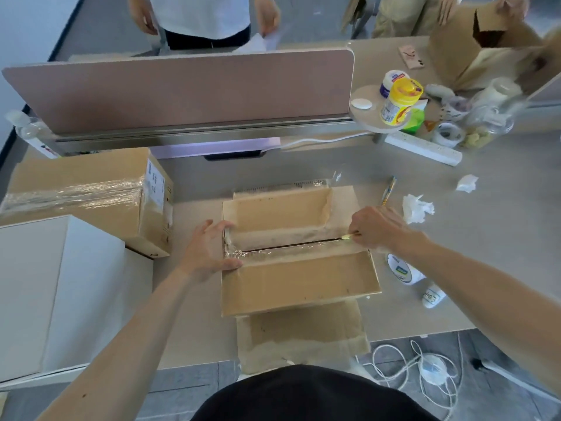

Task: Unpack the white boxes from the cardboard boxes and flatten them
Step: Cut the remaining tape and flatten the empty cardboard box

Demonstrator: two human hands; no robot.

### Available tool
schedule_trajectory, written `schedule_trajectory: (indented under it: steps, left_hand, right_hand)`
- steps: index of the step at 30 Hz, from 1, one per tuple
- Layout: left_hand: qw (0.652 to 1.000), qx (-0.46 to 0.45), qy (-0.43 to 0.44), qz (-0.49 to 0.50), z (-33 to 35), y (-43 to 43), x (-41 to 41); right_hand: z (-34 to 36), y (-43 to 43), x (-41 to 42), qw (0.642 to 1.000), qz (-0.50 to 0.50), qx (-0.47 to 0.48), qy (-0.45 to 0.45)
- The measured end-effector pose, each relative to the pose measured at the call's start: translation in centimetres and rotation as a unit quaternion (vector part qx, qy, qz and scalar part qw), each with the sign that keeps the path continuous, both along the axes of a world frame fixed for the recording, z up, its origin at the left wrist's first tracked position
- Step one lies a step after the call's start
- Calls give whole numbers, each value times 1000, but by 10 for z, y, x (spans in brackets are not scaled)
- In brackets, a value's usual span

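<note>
Head view: what's on the desk (pixel 485 238)?
– White box (pixel 45 284) at the left front corner; carton (pixel 300 281) mid front edge.
– Hands?
– Left hand (pixel 206 253) flat against the carton's left end (fingers loose); right hand (pixel 376 229) pinches a yellow tool (pixel 347 237) at its taped seam.

desk (pixel 501 238) | white box (pixel 30 284) | flattened cardboard (pixel 303 335) | crumpled tissues (pixel 416 208) | power strip (pixel 425 148)
</note>
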State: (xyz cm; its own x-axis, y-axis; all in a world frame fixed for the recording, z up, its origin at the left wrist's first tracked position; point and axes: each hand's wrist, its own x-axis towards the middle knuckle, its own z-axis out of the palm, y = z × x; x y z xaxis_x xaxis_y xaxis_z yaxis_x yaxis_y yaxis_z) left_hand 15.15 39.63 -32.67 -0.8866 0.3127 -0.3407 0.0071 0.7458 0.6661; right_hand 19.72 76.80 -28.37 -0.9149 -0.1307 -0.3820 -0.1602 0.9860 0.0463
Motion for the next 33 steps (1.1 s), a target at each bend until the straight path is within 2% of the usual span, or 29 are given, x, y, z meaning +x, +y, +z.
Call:
schedule_trajectory:
  steps: [6,11,15,24,33]
  left_hand:
    - [976,-199,69,-61,14,46,1]
    - [977,-140,77,-144,20,136,24]
    - [971,-147,50,-183,11,185,31]
    - [964,-201,30,-174,5,196,25]
    - [962,-218,25,-160,6,201,24]
  right_hand:
    - [-9,4,1,1000,-17,-20,14]
    - [-4,3,2,998,-27,-47,11]
    - [1,5,5,999,-26,-46,13]
    - [9,21,8,998,14,-68,-6]
    - [5,62,9,994,-25,-105,-14]
